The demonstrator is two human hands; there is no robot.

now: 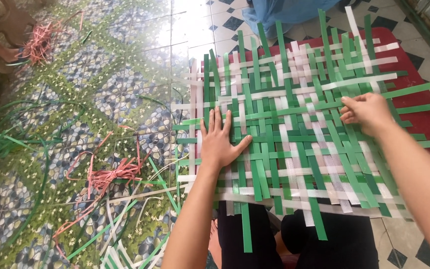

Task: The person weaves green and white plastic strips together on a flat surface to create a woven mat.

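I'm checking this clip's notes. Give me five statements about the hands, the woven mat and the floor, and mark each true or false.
1. The left hand lies flat, fingers spread, on the woven mat. True.
2. The mat is woven from red and blue strips. False: its strips are green and white.
3. The right hand pinches at strips on the mat's right side. True.
4. The pink strip scraps lie on top of the mat. False: they lie on the tiled floor, left of the mat.
5. The left hand holds scissors. False: it holds nothing.
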